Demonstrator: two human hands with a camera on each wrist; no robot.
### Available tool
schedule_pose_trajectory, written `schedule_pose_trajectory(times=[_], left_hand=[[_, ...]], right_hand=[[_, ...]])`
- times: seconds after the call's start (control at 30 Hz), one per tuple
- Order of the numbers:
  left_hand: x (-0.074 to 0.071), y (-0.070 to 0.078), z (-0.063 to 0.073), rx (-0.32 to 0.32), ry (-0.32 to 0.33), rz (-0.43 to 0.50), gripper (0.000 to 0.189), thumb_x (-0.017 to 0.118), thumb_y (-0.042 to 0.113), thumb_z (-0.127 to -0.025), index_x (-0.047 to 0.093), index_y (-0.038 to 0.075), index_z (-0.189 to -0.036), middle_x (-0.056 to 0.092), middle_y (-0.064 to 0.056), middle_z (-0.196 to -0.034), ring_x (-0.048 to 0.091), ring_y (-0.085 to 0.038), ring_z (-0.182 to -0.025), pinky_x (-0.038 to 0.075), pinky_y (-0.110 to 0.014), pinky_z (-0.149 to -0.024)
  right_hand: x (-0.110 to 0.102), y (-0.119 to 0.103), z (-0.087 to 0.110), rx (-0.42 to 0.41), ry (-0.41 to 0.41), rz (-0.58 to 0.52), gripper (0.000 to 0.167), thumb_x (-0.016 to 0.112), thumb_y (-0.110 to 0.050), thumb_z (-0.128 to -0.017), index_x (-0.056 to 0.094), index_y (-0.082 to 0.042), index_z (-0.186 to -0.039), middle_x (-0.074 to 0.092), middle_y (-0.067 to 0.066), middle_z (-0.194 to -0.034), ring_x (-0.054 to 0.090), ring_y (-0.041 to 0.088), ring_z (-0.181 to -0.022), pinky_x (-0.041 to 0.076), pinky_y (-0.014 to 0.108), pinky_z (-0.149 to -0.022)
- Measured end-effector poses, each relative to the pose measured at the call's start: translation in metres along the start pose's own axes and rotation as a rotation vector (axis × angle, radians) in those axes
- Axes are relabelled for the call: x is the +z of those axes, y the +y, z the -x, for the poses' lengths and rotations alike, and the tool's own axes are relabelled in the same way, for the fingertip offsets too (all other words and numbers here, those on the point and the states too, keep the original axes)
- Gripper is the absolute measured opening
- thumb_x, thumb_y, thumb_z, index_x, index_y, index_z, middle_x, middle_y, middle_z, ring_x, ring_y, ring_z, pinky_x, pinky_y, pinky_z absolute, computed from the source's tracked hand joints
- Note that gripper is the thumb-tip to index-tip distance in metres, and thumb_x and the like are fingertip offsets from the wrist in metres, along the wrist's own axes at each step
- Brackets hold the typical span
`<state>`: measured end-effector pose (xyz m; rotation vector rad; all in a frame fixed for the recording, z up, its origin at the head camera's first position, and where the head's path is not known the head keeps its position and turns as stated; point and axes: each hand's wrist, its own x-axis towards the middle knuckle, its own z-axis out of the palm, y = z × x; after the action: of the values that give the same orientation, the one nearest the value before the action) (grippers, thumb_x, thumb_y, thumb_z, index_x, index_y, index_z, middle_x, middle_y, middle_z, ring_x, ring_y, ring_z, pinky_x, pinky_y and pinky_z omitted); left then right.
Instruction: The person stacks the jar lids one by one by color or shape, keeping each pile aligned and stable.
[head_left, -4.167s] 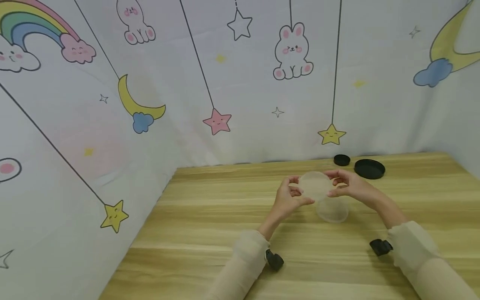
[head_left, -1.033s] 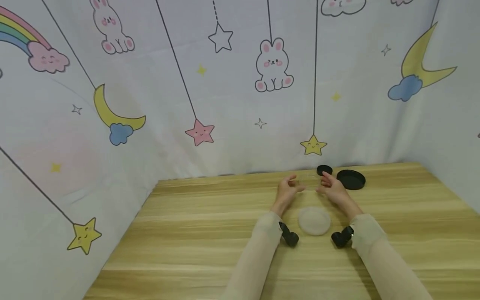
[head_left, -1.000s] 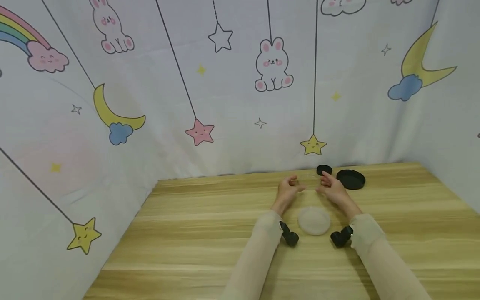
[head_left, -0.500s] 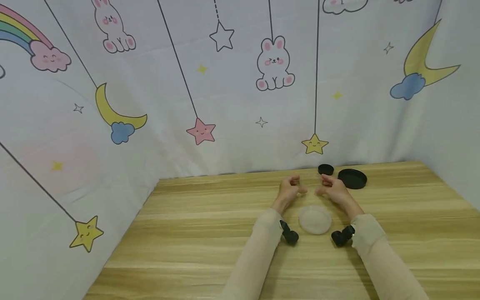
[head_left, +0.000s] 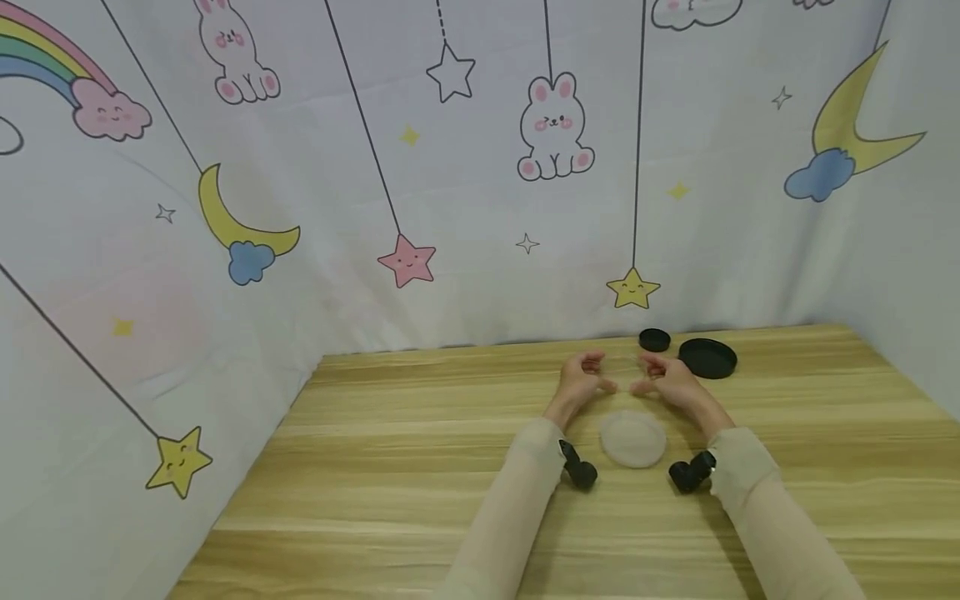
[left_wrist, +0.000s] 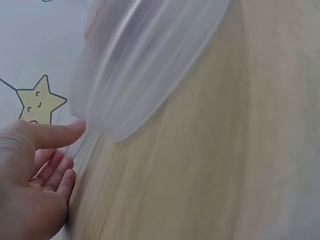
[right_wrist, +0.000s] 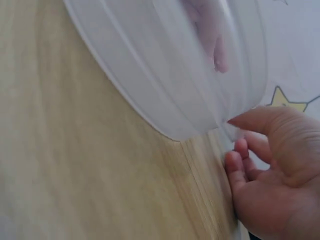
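In the head view, a faint clear round plastic piece [head_left: 622,364] is between my two hands near the back of the table. My left hand [head_left: 579,379] grips its left side, thumb toward me and fingers behind. Its right side is held the same way by my right hand [head_left: 670,382]. Closer to me, between the wrists, a frosted round plastic container [head_left: 633,439] sits on the wood. Both wrist views show this container [left_wrist: 150,65] large in front, with the hands beyond it. Only a thin transparent edge of the clear piece shows there, so the exact finger contact is hard to see.
Right of my right hand lies a large shallow black round lid [head_left: 707,358]. A smaller black round lid [head_left: 655,340] is at the table's back edge. A printed cloth [head_left: 480,183] hangs behind the wooden table [head_left: 420,467].
4.2 seconds ago both hands held the frosted container raised; it now rests on the table and the hands are at the clear piece behind it. Lately they have drawn slightly closer together and nearer me.
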<state>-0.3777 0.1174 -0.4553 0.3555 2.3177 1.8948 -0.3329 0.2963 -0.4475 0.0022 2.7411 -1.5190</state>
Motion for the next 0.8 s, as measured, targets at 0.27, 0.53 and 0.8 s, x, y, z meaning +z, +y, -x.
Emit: schedule_pose_trajectory(times=[0.27, 0.53, 0.8], left_hand=[[-0.007, 0.019, -0.002, -0.003, -0.069, 0.144, 0.051, 0.075, -0.007, -0.077, 0.062, 0.002, -0.126, 0.064, -0.015, -0.129, 0.061, -0.025, -0.121, 0.051, -0.029, -0.099], [-0.016, 0.042, 0.014, 0.034, -0.166, 0.136, 0.059, 0.073, -0.005, -0.081, 0.054, 0.001, -0.137, 0.054, -0.017, -0.141, 0.053, -0.029, -0.131, 0.049, -0.03, -0.103], [-0.023, 0.05, 0.053, 0.112, -0.224, 0.097, 0.056, 0.075, 0.003, -0.082, 0.057, 0.003, -0.135, 0.057, -0.016, -0.138, 0.056, -0.031, -0.127, 0.051, -0.027, -0.098]], right_hand=[[-0.016, -0.012, 0.005, 0.016, -0.05, -0.075, 0.08, 0.069, -0.028, -0.091, 0.026, 0.003, -0.152, 0.034, 0.032, -0.149, 0.035, 0.044, -0.136, 0.035, 0.055, -0.111], [-0.028, -0.027, 0.025, -0.015, -0.074, -0.098, 0.082, 0.067, -0.03, -0.092, 0.022, 0.002, -0.153, 0.029, 0.03, -0.154, 0.03, 0.045, -0.14, 0.03, 0.059, -0.112], [-0.031, -0.036, 0.065, -0.059, -0.093, -0.058, 0.077, 0.066, -0.031, -0.092, 0.027, 0.001, -0.15, 0.035, 0.028, -0.15, 0.036, 0.043, -0.134, 0.037, 0.059, -0.107]])
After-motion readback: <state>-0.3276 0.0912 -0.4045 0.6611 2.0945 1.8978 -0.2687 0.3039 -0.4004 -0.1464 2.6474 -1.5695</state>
